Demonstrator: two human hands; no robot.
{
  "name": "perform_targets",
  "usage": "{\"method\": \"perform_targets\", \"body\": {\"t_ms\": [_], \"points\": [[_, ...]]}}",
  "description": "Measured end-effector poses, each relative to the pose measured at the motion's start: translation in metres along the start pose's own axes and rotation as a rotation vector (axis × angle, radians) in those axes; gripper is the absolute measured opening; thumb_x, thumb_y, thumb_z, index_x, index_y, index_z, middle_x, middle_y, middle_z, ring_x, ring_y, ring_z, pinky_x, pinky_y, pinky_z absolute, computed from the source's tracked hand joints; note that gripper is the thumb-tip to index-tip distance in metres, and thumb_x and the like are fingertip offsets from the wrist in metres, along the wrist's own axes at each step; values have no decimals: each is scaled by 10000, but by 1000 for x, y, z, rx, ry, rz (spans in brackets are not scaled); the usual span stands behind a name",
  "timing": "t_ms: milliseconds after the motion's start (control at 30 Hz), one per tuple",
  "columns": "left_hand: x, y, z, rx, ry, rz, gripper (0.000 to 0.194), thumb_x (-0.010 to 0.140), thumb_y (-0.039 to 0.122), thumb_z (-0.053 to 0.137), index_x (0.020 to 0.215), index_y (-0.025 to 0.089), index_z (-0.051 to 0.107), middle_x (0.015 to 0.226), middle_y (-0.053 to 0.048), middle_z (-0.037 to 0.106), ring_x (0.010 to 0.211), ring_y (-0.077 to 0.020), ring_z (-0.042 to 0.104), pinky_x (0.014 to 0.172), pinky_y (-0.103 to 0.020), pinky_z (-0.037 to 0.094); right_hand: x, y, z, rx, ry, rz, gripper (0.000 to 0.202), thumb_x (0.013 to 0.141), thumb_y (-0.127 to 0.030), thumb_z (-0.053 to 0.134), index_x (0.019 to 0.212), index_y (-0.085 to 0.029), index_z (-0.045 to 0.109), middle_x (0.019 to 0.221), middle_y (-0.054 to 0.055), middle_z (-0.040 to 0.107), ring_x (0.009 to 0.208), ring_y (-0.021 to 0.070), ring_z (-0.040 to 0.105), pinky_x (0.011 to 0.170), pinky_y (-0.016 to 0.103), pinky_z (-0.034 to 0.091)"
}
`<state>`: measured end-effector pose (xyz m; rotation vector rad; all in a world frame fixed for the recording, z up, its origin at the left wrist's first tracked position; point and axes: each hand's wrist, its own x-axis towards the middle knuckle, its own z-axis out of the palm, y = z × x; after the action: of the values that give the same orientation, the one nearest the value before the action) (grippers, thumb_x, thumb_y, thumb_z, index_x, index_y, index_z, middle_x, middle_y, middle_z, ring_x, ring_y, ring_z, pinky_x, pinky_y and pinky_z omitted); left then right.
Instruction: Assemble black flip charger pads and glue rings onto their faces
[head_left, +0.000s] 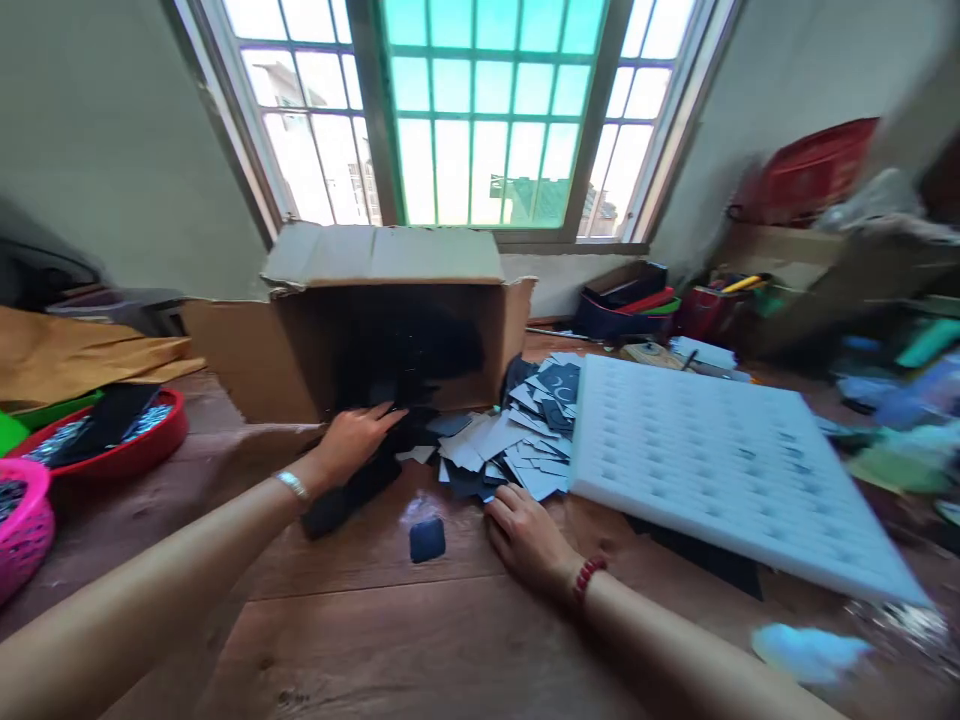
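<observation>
An opened cardboard box [251, 365] lies on its side on the wooden table, its dark mouth facing me. My left hand [356, 445], a pale bracelet on its wrist, reaches to the mouth with fingers stretched out over black pieces [352, 500]; its fingertips partly merge with the dark material. Right of it spreads a heap of white and black cut pieces [525, 440]. My right hand [529, 535], wearing a red bead bracelet, rests on the table at the heap's near edge, fingers loosely bent. Between the hands lies a small dark square piece [427, 540] with rounded corners.
A white foam board [697, 460] with rows of dents stands at the right, over a black sheet [705, 560]. At the left are a red basin [161, 430] and a pink basket [30, 530]. A barred window [487, 120] is behind the box.
</observation>
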<state>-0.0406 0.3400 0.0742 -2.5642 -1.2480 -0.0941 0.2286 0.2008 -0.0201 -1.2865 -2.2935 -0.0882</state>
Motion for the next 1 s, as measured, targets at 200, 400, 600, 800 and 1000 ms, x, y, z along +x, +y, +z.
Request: {"method": "perform_targets", "body": {"t_ms": [200, 400, 600, 800, 1000], "points": [[-91, 14, 9, -126, 250, 151, 432, 844, 269, 529, 1251, 282, 674, 1375, -97, 620, 1023, -299, 717, 846, -407, 598, 0, -1, -6, -77, -45, 28, 118, 908, -131, 559, 805, -173, 599, 873, 72, 618, 849, 204, 541, 801, 320, 484], [-184, 53, 35, -117, 292, 254, 579, 877, 36, 348, 1266, 331, 660, 1407, -45, 595, 1167, -255, 660, 910, -372, 585, -2, 0, -8, -83, -27, 22, 113, 915, -124, 546, 834, -165, 612, 912, 88, 631, 871, 211, 554, 814, 324, 479], [-232, 103, 17, -205, 160, 263, 435, 891, 52, 524, 1203, 322, 660, 1482, -52, 524, 1340, -262, 516, 1082, -441, 474, -11, 0, -6, -8, 46, -61, 169, 916, -84, 481, 857, -180, 607, 852, 81, 617, 819, 223, 571, 755, 335, 486], [-266, 117, -5, -499, -41, 105, 361, 774, 302, 785, 1121, 324, 687, 1637, -58, 253, 1494, -352, 228, 1180, -596, 264, 9, -8, -2, 67, 116, -114, 256, 971, -129, 390, 941, -188, 637, 873, 98, 633, 832, 231, 585, 781, 356, 487], [-286, 114, 3, -610, 95, -350, 174, 903, 300, 632, 1062, 229, 626, 1545, -135, 415, 1465, -313, 320, 1147, -548, 368, 104, -47, 31, 57, -17, -101, 295, 946, -133, 421, 1140, -162, 641, 1142, 141, 662, 1102, 276, 556, 968, 427, 453]]}}
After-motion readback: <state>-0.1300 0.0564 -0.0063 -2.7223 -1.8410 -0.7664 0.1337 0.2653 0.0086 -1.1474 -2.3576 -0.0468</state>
